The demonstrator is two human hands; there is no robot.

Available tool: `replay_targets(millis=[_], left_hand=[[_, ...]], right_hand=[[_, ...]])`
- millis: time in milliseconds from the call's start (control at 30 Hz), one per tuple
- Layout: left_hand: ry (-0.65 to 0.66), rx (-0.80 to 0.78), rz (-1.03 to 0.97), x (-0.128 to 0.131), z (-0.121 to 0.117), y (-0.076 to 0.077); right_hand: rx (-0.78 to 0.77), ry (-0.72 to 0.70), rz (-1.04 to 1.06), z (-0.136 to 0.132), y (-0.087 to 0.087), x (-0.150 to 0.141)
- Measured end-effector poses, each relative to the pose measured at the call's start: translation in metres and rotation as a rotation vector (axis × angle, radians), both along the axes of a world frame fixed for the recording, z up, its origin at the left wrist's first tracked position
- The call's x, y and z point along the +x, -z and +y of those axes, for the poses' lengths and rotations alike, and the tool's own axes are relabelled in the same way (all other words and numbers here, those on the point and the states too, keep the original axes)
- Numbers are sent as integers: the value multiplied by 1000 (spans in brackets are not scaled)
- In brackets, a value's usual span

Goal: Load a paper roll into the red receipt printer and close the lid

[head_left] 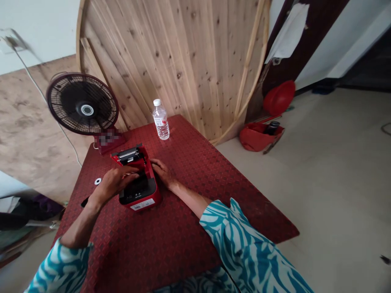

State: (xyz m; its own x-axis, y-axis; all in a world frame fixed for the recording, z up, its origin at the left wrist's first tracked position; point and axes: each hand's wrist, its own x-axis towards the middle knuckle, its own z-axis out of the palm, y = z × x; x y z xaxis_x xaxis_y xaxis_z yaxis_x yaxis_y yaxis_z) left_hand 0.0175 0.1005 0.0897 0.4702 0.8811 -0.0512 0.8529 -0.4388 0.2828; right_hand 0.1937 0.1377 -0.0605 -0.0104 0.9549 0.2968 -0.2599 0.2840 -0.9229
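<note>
A red and black label printer [143,199] stands on the table with its lid [130,155] raised at the back, showing the roller. My left hand [117,181] reaches over the open compartment from the left, thumb and fingers apart. Its fingertips are partly lost in the dark interior, and I make out nothing held. Against the printer's right side, my right hand [162,173] holds the casing near the lid hinge. A small white roll [97,181] lies on the table left of the printer, and a dark flat object [84,202] is partly behind my left wrist.
The red patterned table [195,203] carries a clear bottle [161,124] with a white cap behind the printer. A dark fan [84,106] stands at the back left corner. A round wooden board [183,61] leans behind. Red basins [258,136] sit on the floor to the right.
</note>
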Motion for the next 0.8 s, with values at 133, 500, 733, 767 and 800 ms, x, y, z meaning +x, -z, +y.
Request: replay_targets(millis=[133, 500, 733, 767, 800], left_hand=[[-53, 18, -174, -24, -39, 4], [81, 408, -323, -23, -54, 47], [185, 549, -296, -29, -60, 54], [193, 551, -287, -30, -62, 54], [199, 553, -281, -32, -64, 54]], right_hand=[[-22, -16, -7, -2, -2, 1], [-44, 1, 15, -3, -2, 0], [-78, 5, 16, -6, 0, 2], [-90, 7, 24, -6, 1, 1], [-95, 8, 29, -5, 1, 1]])
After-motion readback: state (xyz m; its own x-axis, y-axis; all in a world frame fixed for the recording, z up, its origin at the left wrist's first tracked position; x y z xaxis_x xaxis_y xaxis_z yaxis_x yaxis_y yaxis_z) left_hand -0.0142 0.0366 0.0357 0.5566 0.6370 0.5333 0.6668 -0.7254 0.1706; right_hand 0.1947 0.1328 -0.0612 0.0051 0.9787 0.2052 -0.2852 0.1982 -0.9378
